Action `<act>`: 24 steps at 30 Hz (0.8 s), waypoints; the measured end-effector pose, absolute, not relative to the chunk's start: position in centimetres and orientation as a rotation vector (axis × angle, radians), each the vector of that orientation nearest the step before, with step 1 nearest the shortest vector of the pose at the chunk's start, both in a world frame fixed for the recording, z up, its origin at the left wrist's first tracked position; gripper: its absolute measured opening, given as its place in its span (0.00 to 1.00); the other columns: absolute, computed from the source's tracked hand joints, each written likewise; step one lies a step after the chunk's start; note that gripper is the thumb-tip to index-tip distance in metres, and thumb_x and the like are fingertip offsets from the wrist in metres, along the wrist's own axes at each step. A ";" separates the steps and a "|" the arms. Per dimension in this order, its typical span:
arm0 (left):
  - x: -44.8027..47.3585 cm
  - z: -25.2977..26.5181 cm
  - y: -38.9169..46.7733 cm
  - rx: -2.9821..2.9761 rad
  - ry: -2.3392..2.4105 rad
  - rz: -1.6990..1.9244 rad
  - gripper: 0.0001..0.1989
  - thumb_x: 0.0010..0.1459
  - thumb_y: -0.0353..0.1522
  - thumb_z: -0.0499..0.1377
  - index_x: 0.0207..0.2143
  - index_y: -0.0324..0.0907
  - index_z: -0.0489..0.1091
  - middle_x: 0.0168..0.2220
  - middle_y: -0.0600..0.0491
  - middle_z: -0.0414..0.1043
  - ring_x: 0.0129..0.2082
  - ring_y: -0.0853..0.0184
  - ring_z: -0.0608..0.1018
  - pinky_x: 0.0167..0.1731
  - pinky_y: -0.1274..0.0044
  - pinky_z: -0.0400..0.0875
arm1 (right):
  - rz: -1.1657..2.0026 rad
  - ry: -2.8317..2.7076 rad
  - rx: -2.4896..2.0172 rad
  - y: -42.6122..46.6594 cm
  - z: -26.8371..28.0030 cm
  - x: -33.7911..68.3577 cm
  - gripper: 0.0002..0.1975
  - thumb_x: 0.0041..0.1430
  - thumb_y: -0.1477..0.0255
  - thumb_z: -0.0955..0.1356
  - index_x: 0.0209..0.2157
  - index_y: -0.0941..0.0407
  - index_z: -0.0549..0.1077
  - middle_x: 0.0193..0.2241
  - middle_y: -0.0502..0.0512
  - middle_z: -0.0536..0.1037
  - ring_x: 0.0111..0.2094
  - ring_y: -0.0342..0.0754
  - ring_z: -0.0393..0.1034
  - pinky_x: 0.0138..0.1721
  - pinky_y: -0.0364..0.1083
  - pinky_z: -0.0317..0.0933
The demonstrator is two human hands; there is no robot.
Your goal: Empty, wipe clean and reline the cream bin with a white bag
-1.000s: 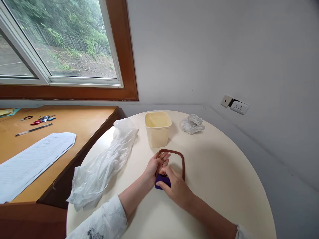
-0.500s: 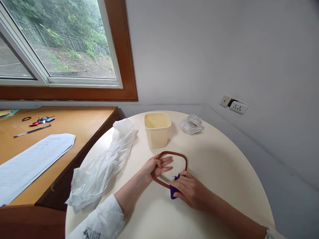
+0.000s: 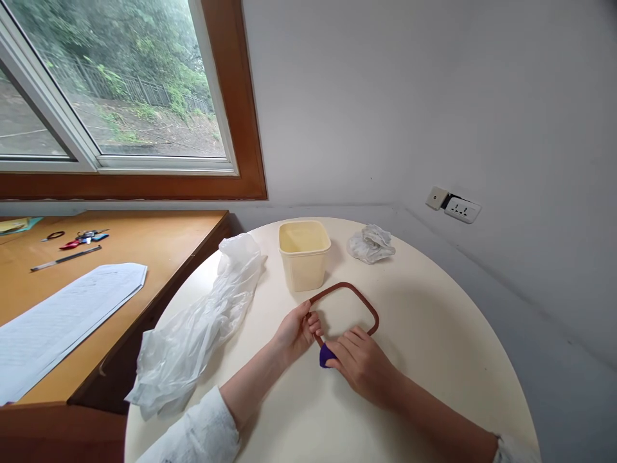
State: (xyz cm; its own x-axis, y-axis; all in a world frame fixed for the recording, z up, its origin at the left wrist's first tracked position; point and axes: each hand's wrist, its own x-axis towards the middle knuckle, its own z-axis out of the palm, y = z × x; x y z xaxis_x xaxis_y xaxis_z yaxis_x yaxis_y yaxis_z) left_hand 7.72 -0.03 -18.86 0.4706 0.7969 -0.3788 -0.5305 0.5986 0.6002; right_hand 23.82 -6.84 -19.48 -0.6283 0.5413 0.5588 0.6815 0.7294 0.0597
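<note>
A brown square ring with rounded corners, like a bin's rim, is held above the round table. My left hand has its fingers curled round the ring's left side. On the near side, my right hand presses a small purple cloth against the ring, and most of the cloth is hidden under the fingers. Just beyond the ring stands a cream-coloured plastic bin, upright and open at the top.
A crumpled clear plastic bag lies along the table's left side. A balled-up bag sits at the back right of the white table. On the wooden desk are papers, a pen and keys.
The ring has turned and shifted slightly to the right. My left fingers, stretched out before, have closed round it. My right hand and the cloth have slid a little left and away from me.
</note>
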 end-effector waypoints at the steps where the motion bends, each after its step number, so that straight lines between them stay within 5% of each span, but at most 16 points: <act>1: 7.7 -18.9 0.0 0.460 0.695 0.845 0.12 0.61 0.33 0.50 0.25 0.41 0.54 0.15 0.63 0.49 0.12 0.77 0.57 0.17 0.82 0.58 | -0.377 -2.432 -0.904 -6.9 -19.6 23.6 0.09 0.61 0.72 0.61 0.39 0.61 0.68 0.22 0.52 0.70 0.25 0.45 0.61 0.29 0.47 0.53; 11: 5.0 -18.1 1.9 0.589 0.848 0.628 0.11 0.56 0.32 0.57 0.25 0.41 0.56 0.14 0.66 0.42 0.10 0.82 0.48 0.12 0.86 0.39 | -0.308 -2.588 -0.770 -8.0 -18.2 26.1 0.06 0.61 0.77 0.61 0.37 0.58 0.69 0.23 0.51 0.72 0.26 0.44 0.64 0.44 0.49 0.53; 16: 5.7 -18.1 1.2 0.540 0.833 0.696 0.09 0.60 0.34 0.52 0.28 0.40 0.59 0.15 0.62 0.50 0.12 0.79 0.56 0.14 0.84 0.54 | -0.236 -2.482 -0.851 -7.6 -18.1 27.0 0.06 0.60 0.77 0.60 0.38 0.58 0.68 0.25 0.51 0.73 0.27 0.43 0.65 0.41 0.48 0.53; 20: 7.5 -18.3 -0.8 0.355 0.741 0.827 0.12 0.62 0.32 0.47 0.40 0.33 0.64 0.20 0.54 0.62 0.21 0.72 0.69 0.30 0.77 0.69 | -0.288 -2.313 -1.027 -7.0 -18.8 25.8 0.07 0.61 0.78 0.59 0.36 0.59 0.68 0.24 0.52 0.73 0.26 0.44 0.63 0.37 0.48 0.53; 24: 8.1 -18.8 -1.8 0.331 0.715 0.960 0.12 0.62 0.30 0.46 0.41 0.32 0.65 0.14 0.61 0.52 0.16 0.74 0.63 0.26 0.77 0.68 | -0.276 -2.276 -1.048 -6.9 -19.6 24.1 0.07 0.60 0.77 0.60 0.35 0.60 0.69 0.22 0.52 0.71 0.25 0.45 0.61 0.34 0.47 0.51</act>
State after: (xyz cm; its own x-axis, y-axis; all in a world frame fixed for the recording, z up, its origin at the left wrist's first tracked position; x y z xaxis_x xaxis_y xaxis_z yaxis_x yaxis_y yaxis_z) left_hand 8.12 -1.75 -18.77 0.3714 0.8352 -0.4055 -0.6277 0.5477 0.5532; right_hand 24.08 -6.91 -19.59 -0.4999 0.6169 0.6079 0.7443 0.6649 -0.0626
